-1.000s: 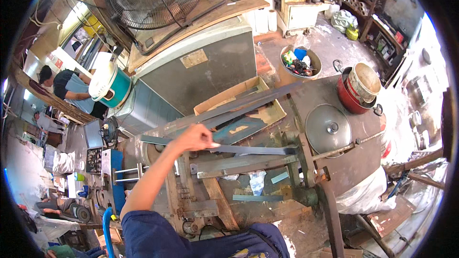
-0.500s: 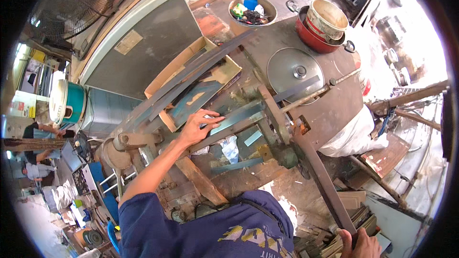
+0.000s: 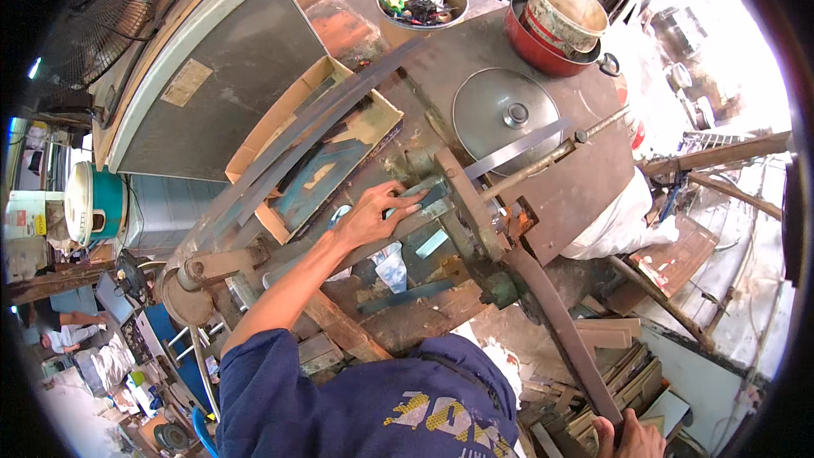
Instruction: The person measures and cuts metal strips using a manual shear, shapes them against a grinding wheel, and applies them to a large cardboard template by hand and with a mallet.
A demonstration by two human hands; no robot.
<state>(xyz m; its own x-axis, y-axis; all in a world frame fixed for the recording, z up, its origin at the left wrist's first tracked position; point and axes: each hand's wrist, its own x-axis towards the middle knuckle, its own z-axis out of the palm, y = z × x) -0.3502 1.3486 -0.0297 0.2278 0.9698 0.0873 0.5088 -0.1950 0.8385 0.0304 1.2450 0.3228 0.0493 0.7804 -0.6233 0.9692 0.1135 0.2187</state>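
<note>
Gripping the lever [image 3: 566,335]: right hand [image 3: 632,439], fingers wrapped around its free end.
Metal strip [image 3: 519,146]: running through the lever shear [image 3: 471,208], its far end overlapping the glass lid [image 3: 485,108] in view.
Left hand [image 3: 377,214]: fingers on the strip's near end; whether they pinch it, one cannot tell.
Tabletop [image 3: 587,199]: lid near the red pot [image 3: 541,53], a bucket [image 3: 564,15] nested inside.

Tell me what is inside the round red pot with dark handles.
A dirty, off-white round bucket sits inside the red pot, covering its bottom; anything beneath the bucket cannot be seen.
</note>
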